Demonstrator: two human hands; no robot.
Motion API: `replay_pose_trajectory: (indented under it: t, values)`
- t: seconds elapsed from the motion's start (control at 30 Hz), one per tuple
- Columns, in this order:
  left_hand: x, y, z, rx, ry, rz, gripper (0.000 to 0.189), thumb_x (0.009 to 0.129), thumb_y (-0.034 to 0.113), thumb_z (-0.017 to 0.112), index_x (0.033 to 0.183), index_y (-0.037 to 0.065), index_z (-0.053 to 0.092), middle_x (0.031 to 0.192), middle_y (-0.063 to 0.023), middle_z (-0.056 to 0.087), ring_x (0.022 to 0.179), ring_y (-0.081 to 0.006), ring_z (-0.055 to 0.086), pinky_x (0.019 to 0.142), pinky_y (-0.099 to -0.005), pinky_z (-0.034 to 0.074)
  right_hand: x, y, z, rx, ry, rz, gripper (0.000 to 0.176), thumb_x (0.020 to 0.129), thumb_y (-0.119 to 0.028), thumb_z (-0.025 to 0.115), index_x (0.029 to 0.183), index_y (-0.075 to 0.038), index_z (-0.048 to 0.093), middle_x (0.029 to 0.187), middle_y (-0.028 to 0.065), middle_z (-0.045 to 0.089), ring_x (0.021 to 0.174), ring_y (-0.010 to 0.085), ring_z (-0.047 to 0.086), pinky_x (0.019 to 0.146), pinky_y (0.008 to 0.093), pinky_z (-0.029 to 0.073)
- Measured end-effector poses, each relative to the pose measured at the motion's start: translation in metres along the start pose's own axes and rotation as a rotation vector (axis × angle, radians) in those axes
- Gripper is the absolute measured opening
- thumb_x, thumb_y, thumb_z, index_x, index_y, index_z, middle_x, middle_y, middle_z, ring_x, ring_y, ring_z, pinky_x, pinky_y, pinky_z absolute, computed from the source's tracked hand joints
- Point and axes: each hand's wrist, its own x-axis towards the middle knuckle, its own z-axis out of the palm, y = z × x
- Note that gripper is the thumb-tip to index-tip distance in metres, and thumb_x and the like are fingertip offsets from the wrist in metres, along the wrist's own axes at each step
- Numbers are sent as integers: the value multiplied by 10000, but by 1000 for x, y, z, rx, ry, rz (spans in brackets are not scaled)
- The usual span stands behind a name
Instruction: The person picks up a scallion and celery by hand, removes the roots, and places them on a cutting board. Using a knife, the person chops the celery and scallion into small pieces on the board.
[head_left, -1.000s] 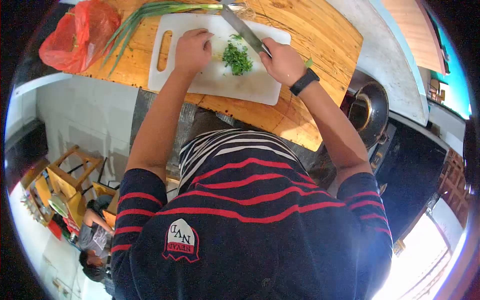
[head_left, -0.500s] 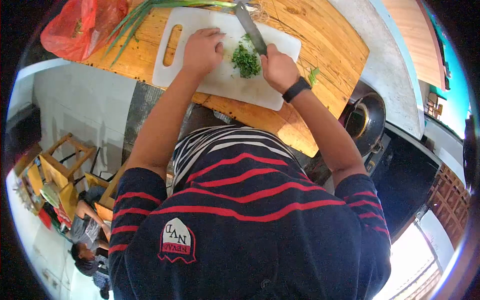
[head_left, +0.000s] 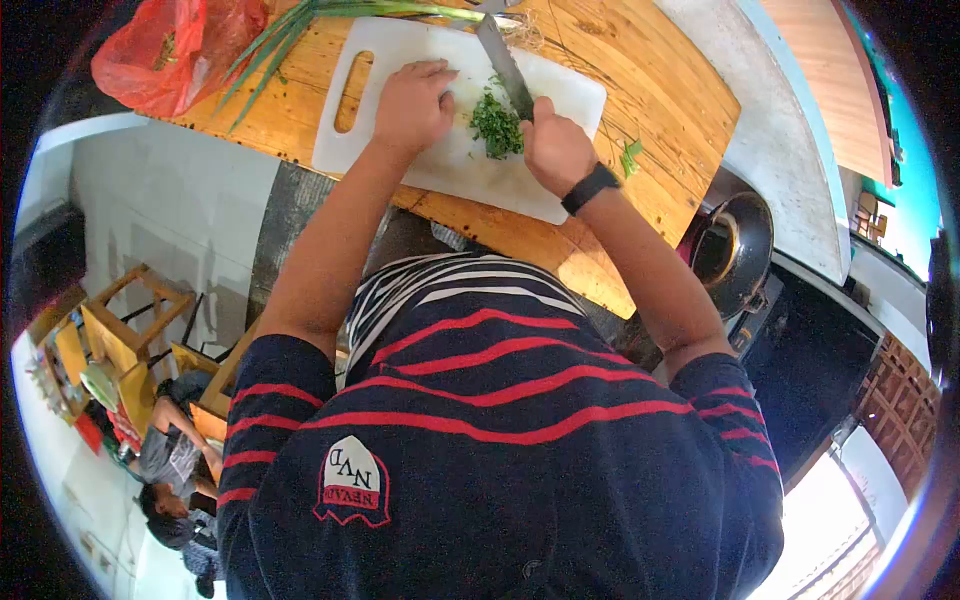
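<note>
My right hand (head_left: 558, 150) is closed round the handle of a knife (head_left: 506, 70), whose blade points away from me across the white cutting board (head_left: 480, 188). Just left of the blade lies a small heap of finely chopped green herbs (head_left: 494, 128). My left hand (head_left: 412, 106) rests on the board to the left of the heap, holding nothing, its fingers partly bent and thumb apart. Along the board's far edge lie long spring onions (head_left: 400, 10), partly cut off by the frame's top.
The wooden table (head_left: 640, 90) carries a red plastic bag (head_left: 170, 60) at the far left and a loose green leaf (head_left: 630, 156) right of the board. A black wok (head_left: 735, 250) stands beyond the right edge. Another person (head_left: 180, 460) sits at lower left near wooden stools (head_left: 140, 310).
The knife has shifted slightly left toward the chopped herbs, with my right hand still round its handle. My left hand stays on the board. The whole view has moved a little.
</note>
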Motion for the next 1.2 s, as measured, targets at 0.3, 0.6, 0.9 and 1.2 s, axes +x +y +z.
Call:
replay_pose_trajectory:
  t: [0.3, 0.6, 0.9, 1.2]
  values:
    - [0, -1, 3, -27, 8, -10, 319, 769, 141, 624, 1071, 68, 699, 1181, -129, 653, 1087, -322, 591, 946, -439, 466, 0, 1, 6, 13, -13, 79, 248, 938, -208, 527, 987, 21, 443, 702, 284, 612, 692, 486, 599, 647, 573, 465]
    - [-4, 5, -5, -23, 29, -9, 311, 747, 112, 622, 1040, 61, 713, 1166, -131, 662, 1087, -323, 594, 947, -428, 472, 8, 2, 2, 23, 6, -43, 241, 932, -185, 521, 993, 27, 424, 667, 280, 596, 671, 476, 597, 627, 573, 460]
    - [1, 0, -9, -22, 33, 86, 333, 737, 87, 601, 1052, 55, 705, 1163, -153, 660, 1061, -329, 602, 942, -421, 481, 12, -2, 0, 47, 19, -35, 213, 934, -174, 529, 991, 5, 427, 683, 275, 602, 681, 479, 596, 623, 578, 456]
    - [-1, -6, -16, 11, -120, 57, 386, 767, 127, 589, 1140, 76, 675, 1247, -83, 620, 1168, -281, 543, 1010, -419, 417, -3, 3, -15, 21, 70, 58, 241, 928, -217, 568, 992, -9, 464, 742, 267, 618, 749, 461, 613, 642, 541, 474]
